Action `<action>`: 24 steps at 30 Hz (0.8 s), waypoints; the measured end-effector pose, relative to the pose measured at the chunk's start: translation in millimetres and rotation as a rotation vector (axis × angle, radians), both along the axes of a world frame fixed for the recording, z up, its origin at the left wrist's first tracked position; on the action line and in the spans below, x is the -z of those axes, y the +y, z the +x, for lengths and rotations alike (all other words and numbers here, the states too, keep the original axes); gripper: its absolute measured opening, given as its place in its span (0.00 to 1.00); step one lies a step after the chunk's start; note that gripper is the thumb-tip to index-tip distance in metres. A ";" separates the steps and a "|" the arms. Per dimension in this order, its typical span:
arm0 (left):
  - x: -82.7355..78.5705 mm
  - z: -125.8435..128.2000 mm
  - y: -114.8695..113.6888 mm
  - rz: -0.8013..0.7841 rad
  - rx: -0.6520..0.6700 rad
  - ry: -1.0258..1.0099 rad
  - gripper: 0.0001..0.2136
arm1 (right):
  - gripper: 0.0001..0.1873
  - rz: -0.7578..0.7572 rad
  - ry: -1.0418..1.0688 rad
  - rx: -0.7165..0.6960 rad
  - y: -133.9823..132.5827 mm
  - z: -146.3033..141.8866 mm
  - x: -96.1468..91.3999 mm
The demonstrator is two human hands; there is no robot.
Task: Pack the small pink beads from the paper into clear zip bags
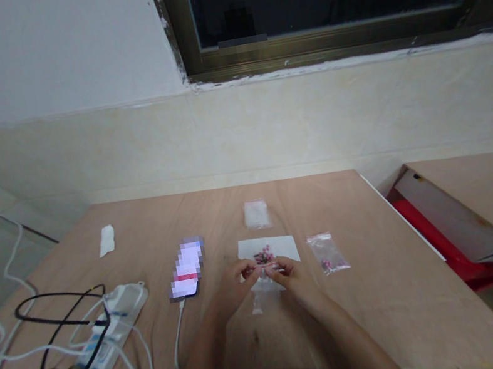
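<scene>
A small clear zip bag [266, 281] is pinched at its upper edge between my two hands. My left hand [237, 279] grips the left side of this edge with closed fingers, while my right hand [289, 271] grips the right side. Just beyond the fingertips, a pile of small pink and dark pieces [263, 255] lies on a white sheet of paper [284, 245]. Their exact kind is too small to make out. Part of the paper is hidden under my hands and the bag.
Right of the paper lies a zip bag with a few pink pieces [330, 254]; another clear bag [257, 214] lies behind it. A phone [187, 268] on a charging cable, a white scrap [106, 241] and a power strip [124, 301] with tangled cables occupy the left.
</scene>
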State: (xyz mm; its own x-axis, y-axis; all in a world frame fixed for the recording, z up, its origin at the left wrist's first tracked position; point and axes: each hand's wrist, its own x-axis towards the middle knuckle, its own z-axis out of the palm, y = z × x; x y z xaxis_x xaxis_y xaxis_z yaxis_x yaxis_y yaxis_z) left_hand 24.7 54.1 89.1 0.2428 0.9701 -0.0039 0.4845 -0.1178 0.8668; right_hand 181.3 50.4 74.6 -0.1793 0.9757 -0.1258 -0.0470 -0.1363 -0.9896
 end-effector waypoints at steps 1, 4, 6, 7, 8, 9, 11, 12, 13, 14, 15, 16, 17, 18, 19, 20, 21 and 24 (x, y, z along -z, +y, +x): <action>1.1 0.3 -1.6 -0.005 -0.002 -0.010 0.10 | 0.13 -0.016 0.010 0.010 -1.3 0.2 -0.4; 1.0 -0.6 -5.4 -0.044 -0.013 -0.039 0.10 | 0.13 -0.055 0.055 0.059 -4.3 2.4 0.0; -2.2 -2.2 -6.8 -0.067 -0.020 -0.040 0.10 | 0.13 -0.063 0.063 0.074 -4.8 4.8 1.9; -4.3 -2.9 -7.1 -0.068 -0.026 -0.034 0.09 | 0.13 -0.057 0.055 0.069 -4.5 6.0 3.1; -6.4 -3.7 -7.0 -0.060 -0.033 -0.027 0.09 | 0.13 -0.046 0.043 0.055 -3.8 7.2 4.4; -8.2 -4.3 -6.5 -0.046 -0.044 -0.023 0.09 | 0.13 -0.031 0.029 0.043 -2.8 8.3 5.6; -10.2 -5.4 -4.3 -0.014 -0.066 -0.027 0.08 | 0.14 -0.003 0.004 0.034 0.0 10.1 7.3; -10.2 -5.9 -2.7 -0.005 -0.072 -0.033 0.09 | 0.15 0.001 -0.001 0.041 1.6 10.9 7.8; -9.6 -6.4 -0.8 -0.002 -0.071 -0.040 0.09 | 0.16 -0.002 -0.002 0.052 3.3 11.4 7.9; -8.5 -6.8 1.2 -0.006 -0.066 -0.046 0.09 | 0.16 -0.010 0.001 0.066 4.9 11.8 7.6; -7.2 -7.2 3.2 -0.014 -0.058 -0.054 0.10 | 0.16 -0.018 0.007 0.079 6.5 11.9 7.0; -5.8 -7.6 5.1 -0.026 -0.050 -0.065 0.10 | 0.16 -0.022 0.017 0.089 8.0 11.7 6.0; -4.5 -7.8 6.8 -0.041 -0.041 -0.082 0.10 | 0.15 -0.022 0.028 0.094 9.4 11.3 4.8; -3.6 -7.9 8.3 -0.059 -0.032 -0.106 0.11 | 0.15 -0.018 0.040 0.094 10.7 10.8 3.2; -3.0 -7.8 9.6 -0.078 -0.021 -0.135 0.11 | 0.15 -0.010 0.049 0.092 11.9 10.1 1.3; -2.9 -7.6 10.8 -0.097 -0.009 -0.165 0.11 | 0.14 -0.002 0.050 0.088 13.1 9.3 -0.7; -3.0 -7.2 11.7 -0.114 0.003 -0.194 0.12 | 0.14 0.007 0.042 0.080 14.1 8.5 -2.7; -4.5 -6.0 14.5 -0.141 0.030 -0.234 0.11 | 0.15 0.030 -0.004 0.043 16.7 6.0 -7.7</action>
State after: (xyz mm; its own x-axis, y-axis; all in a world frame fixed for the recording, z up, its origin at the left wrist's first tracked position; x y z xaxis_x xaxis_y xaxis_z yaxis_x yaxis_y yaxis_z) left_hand 18.7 68.5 93.6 0.2812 0.9564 -0.0789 0.2677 0.0008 0.9635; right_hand 187.3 67.1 82.3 -0.1364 0.9859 -0.0974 -0.0480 -0.1048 -0.9933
